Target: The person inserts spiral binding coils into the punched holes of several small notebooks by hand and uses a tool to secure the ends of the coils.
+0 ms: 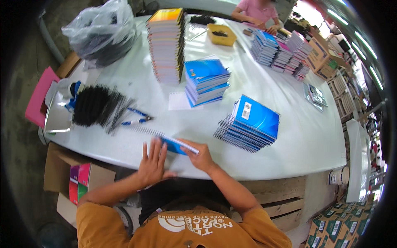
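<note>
Near the table's front edge, a blue notebook [174,147] is tilted up on its side, its edge turned upward. My right hand [198,156] grips its right end. My left hand [153,163] is at the other end with fingers stretched out, touching or very near the cover; I cannot tell which. A thin spiral coil [142,129] runs out from the notebook's left end. Beyond it lie blue-handled pliers [138,117], beside a heap of black spiral coils [93,105]. To the right stands a stack of bound blue notebooks [252,126].
Another blue notebook stack [206,82] and a tall stack with yellow covers [166,47] stand mid-table. A yellow tub [221,34] is behind them. A plastic bag [101,33] sits at far left. A person in pink [258,14] works across the table, near more stacks [283,53].
</note>
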### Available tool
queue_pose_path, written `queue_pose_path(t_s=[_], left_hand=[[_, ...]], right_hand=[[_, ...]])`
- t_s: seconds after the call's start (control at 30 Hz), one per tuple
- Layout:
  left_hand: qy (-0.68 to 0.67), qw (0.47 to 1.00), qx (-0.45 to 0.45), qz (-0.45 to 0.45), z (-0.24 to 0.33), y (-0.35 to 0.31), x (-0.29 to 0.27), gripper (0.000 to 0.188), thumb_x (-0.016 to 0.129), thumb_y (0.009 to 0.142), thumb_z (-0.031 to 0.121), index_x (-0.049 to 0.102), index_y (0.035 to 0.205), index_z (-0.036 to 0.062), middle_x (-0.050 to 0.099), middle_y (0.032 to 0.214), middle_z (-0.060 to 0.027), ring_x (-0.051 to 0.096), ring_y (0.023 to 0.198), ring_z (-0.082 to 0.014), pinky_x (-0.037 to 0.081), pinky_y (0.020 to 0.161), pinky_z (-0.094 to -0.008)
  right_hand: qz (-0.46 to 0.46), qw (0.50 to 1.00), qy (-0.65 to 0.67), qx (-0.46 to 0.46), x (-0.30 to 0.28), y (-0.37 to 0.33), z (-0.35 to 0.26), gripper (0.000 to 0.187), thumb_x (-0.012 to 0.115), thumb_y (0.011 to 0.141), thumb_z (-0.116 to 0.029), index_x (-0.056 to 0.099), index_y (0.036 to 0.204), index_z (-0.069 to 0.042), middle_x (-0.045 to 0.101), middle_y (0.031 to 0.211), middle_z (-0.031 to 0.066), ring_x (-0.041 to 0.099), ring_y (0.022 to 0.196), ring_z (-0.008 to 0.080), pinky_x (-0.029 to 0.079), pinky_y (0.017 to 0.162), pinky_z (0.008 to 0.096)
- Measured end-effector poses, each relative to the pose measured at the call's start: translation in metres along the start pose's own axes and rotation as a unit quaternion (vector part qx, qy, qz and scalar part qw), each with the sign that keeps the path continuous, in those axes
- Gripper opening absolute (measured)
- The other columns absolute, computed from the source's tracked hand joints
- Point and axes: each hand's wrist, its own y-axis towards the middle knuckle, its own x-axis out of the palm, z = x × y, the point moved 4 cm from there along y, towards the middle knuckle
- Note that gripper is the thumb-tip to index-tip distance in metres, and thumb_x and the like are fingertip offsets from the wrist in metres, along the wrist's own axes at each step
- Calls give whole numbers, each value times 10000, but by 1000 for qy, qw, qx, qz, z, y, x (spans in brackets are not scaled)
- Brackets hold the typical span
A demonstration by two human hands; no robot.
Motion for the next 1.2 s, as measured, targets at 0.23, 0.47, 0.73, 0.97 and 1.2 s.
queue_pose_path(t_s=[0.23,0.47,0.73,0.97,1.2], left_hand=[[0,980,-8,198,-20,-7,16,1136,366,711,782,205,1313,-167,135,1384,-385,-4,1309,-531,-74,997,-639],[-137,971,14,197,-9,-23,21,1050,377,752,750,245,1307,-131,166,1346,-395,51,1262,-586,9,983,-668],[-36,896,-34,442,-27,11,-19,1104,452,742,718,129,1355,-142,83,1403,-372,51,1319,-509,96,1006,-652],[-55,948,177,259,26,4,-15,1125,471,693,750,185,1328,-133,202,1341,-371,136,1250,-582,62,1004,-651],[-123,966,162,158,48,-12,4,1004,482,749,662,223,1339,-109,232,1370,-336,204,1287,-491,106,1022,-621]], right_hand=[[-30,991,-63,-116,23,-18,-20,454,554,726,85,568,1163,-39,613,1100,152,619,951,300,497,811,335],[-53,986,-58,-146,23,-29,-28,520,537,676,124,554,1171,-33,605,1097,164,604,972,312,490,834,352],[-33,985,-82,-150,30,-35,-26,450,546,726,80,564,1162,-29,629,1053,149,639,898,286,513,760,337],[-9,994,-50,-94,21,-25,-25,503,541,689,79,533,1178,-39,622,1007,189,615,896,343,493,779,363],[-1,999,44,-5,22,-15,-10,380,618,750,-62,563,1124,-24,631,1016,178,637,869,297,490,769,308]])
